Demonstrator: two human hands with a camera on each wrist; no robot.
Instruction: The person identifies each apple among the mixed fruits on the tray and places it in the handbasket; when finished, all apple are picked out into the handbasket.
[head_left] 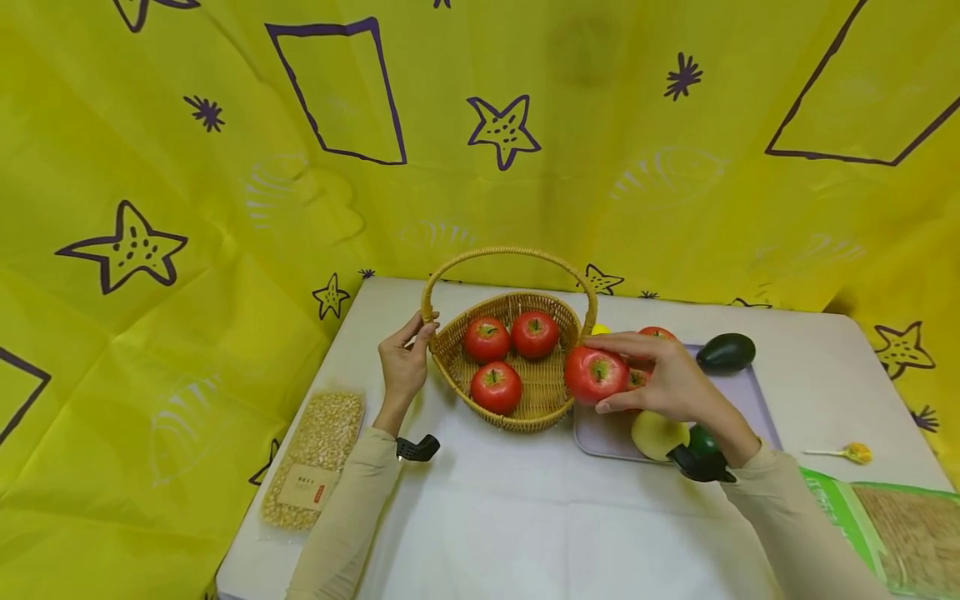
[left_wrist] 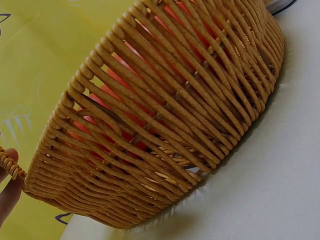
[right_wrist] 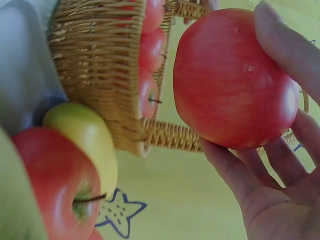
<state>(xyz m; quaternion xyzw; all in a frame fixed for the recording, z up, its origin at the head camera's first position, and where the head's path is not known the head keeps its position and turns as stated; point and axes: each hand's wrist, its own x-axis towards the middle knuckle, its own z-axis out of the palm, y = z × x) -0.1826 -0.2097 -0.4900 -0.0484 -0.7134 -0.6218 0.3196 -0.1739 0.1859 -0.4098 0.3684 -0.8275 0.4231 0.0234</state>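
A wicker basket [head_left: 528, 425] with an arched handle [head_left: 510, 251] stands mid-table, three red apples [head_left: 496, 387] inside. At the handle's left base, my left hand [head_left: 402, 368] pinches it between thumb and fingers. My right hand [head_left: 675, 379] grips another red apple [right_wrist: 232, 80] beside the basket's right rim, with the thumb on one side and fingers on the other. In the left wrist view the woven wall [left_wrist: 165, 110] fills most of the picture, and red shows through its gaps.
Right of the basket, a pale purple tray [head_left: 600, 439] bears more red apples [head_left: 657, 332], a yellowish round fruit [head_left: 660, 435] and a dark green avocado-like fruit [head_left: 726, 353]. A lollipop [head_left: 855, 452] and a green-edged packet [head_left: 900, 525] lie farther right. Left is a bag of corn kernels [head_left: 322, 433].
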